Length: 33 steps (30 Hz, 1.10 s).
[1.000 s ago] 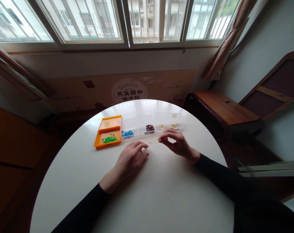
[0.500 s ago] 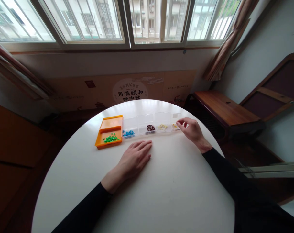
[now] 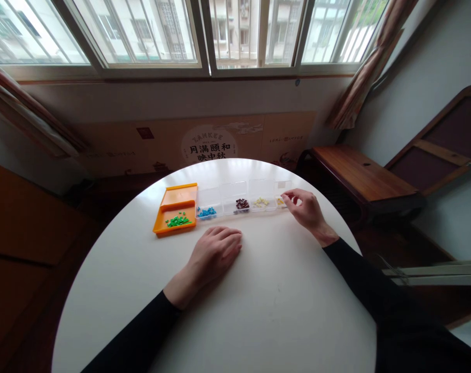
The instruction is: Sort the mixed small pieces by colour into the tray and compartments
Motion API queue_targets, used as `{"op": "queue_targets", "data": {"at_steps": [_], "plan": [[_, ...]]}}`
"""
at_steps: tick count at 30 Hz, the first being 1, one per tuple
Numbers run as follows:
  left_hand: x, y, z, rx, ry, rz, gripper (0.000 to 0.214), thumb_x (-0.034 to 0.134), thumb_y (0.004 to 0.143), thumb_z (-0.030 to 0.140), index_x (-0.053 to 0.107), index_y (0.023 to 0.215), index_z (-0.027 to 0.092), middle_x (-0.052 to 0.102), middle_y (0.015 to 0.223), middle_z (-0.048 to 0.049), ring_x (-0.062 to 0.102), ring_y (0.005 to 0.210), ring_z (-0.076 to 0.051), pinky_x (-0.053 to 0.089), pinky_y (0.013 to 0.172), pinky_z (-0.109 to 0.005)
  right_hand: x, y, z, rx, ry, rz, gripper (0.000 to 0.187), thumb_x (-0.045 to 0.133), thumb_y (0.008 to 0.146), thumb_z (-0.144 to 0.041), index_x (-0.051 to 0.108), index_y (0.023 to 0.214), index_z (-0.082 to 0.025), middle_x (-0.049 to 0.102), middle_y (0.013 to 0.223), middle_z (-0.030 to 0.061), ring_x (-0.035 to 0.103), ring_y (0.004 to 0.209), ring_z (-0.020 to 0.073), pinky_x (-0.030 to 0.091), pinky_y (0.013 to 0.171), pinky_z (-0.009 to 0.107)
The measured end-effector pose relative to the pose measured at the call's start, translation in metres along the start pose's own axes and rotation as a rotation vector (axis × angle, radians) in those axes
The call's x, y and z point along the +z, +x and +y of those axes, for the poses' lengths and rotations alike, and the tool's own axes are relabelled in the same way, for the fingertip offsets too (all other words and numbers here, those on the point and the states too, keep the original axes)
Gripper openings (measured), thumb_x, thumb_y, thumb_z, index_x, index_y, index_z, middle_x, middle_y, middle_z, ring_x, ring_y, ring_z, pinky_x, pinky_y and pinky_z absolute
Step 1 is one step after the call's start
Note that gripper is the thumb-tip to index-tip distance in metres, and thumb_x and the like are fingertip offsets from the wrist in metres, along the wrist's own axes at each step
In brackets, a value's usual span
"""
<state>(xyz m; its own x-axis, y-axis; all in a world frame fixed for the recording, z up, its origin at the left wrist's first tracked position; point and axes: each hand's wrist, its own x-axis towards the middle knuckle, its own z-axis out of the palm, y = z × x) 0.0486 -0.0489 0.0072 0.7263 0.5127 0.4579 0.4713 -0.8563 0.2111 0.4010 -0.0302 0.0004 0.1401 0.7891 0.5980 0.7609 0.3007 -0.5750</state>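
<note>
My right hand (image 3: 305,211) hovers at the right end of a clear compartment box (image 3: 243,190). Its thumb and forefinger are drawn into a pinch above the last cell, which holds yellow beads (image 3: 279,201); whether anything is between them is too small to see. The other cells hold cream beads (image 3: 261,202), dark red beads (image 3: 242,204) and blue beads (image 3: 206,212). My left hand (image 3: 215,251) lies palm down on the white round table (image 3: 258,311), fingers loosely stretched, holding nothing. An orange tray (image 3: 179,194) with green beads (image 3: 176,221) adjoins the box on the left.
A wooden bench (image 3: 355,173) and a leaning wooden frame (image 3: 445,140) stand to the right of the table. Printed cardboard (image 3: 210,142) leans against the wall under the window. The table's edge curves round just behind the box and tray.
My right hand carried a small yellow bead from the table in front of the box up to the yellow cell and stays there. My left hand flattened, then curled slightly.
</note>
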Motion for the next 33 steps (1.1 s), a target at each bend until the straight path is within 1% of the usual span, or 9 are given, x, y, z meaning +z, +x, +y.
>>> {"op": "queue_targets", "data": {"at_steps": [4,8,14,18,21,24,26,29,33], "plan": [[0.000,-0.001,-0.003,-0.005,0.029,0.052,0.017,0.063,0.108,0.023,0.079,0.108,0.025,0.084,0.113,-0.0053,0.075,0.100,-0.024,0.053,0.093,-0.040,0.002,-0.004,-0.011,-0.064,0.022,-0.035,0.021,0.069,0.102,-0.035,0.079,0.089,-0.022,0.078,0.082,0.0022,0.067,0.069,0.0196,0.054,0.081,0.038],[0.000,-0.002,-0.005,-0.034,0.033,0.060,0.016,0.063,0.108,0.022,0.078,0.102,0.024,0.084,0.106,-0.0051,0.074,0.097,-0.024,0.052,0.092,-0.039,0.004,-0.008,-0.020,-0.136,0.058,-0.077,0.020,0.069,0.104,-0.032,0.078,0.089,-0.023,0.077,0.082,0.0011,0.067,0.072,0.0189,0.052,0.092,0.041],[0.001,-0.003,-0.004,-0.127,-0.013,0.068,0.011,0.064,0.107,0.020,0.074,0.103,0.023,0.081,0.101,-0.0043,0.072,0.097,-0.024,0.053,0.089,-0.037,0.008,-0.013,-0.035,-0.208,0.118,-0.150,0.015,0.069,0.104,-0.027,0.077,0.091,-0.023,0.073,0.081,0.0005,0.066,0.075,0.0188,0.051,0.092,0.040],[0.000,-0.001,-0.002,-0.113,-0.016,0.052,0.010,0.066,0.106,0.023,0.076,0.110,0.024,0.080,0.106,-0.0059,0.072,0.099,-0.025,0.053,0.091,-0.038,0.013,-0.019,-0.045,-0.268,0.151,-0.226,0.013,0.069,0.104,-0.022,0.077,0.094,-0.024,0.073,0.082,0.0000,0.066,0.078,0.0184,0.049,0.093,0.040],[-0.001,0.001,-0.002,-0.098,-0.033,0.017,0.011,0.067,0.106,0.025,0.078,0.104,0.025,0.079,0.103,-0.0058,0.072,0.096,-0.024,0.052,0.091,-0.037,0.017,-0.023,-0.050,-0.310,0.170,-0.292,0.013,0.070,0.104,-0.020,0.076,0.094,-0.024,0.074,0.084,0.0001,0.066,0.080,0.0182,0.049,0.093,0.040],[0.000,0.001,-0.003,-0.118,-0.074,0.019,0.012,0.068,0.105,0.024,0.079,0.099,0.024,0.078,0.100,-0.0056,0.071,0.093,-0.023,0.051,0.088,-0.036,0.021,-0.026,-0.054,-0.336,0.204,-0.340,0.012,0.070,0.104,-0.021,0.076,0.094,-0.024,0.072,0.083,0.0001,0.065,0.079,0.0180,0.050,0.089,0.038],[0.000,0.001,-0.003,-0.150,-0.143,0.032,0.013,0.069,0.105,0.025,0.079,0.098,0.023,0.078,0.098,-0.0052,0.070,0.086,-0.021,0.051,0.085,-0.035,0.023,-0.028,-0.058,-0.353,0.236,-0.356,0.012,0.070,0.104,-0.022,0.075,0.094,-0.024,0.071,0.081,-0.0003,0.064,0.077,0.0174,0.051,0.088,0.037],[-0.001,0.002,-0.002,-0.253,-0.372,0.068,0.015,0.070,0.105,0.031,0.081,0.099,0.022,0.079,0.095,-0.0048,0.066,0.076,-0.017,0.051,0.076,-0.031,0.027,-0.032,-0.065,-0.393,0.282,-0.371,0.009,0.073,0.104,-0.024,0.075,0.096,-0.025,0.070,0.081,-0.0011,0.064,0.073,0.0162,0.052,0.090,0.038],[0.000,0.007,0.004,-0.459,-0.700,0.082,0.024,0.075,0.102,0.043,0.083,0.099,0.020,0.081,0.095,-0.0064,0.070,0.081,-0.019,0.054,0.074,-0.028,0.034,-0.038,-0.073,-0.476,0.314,-0.363,0.006,0.079,0.101,-0.029,0.074,0.100,-0.026,0.072,0.082,-0.0012,0.067,0.076,0.0169,0.054,0.090,0.038]]}}
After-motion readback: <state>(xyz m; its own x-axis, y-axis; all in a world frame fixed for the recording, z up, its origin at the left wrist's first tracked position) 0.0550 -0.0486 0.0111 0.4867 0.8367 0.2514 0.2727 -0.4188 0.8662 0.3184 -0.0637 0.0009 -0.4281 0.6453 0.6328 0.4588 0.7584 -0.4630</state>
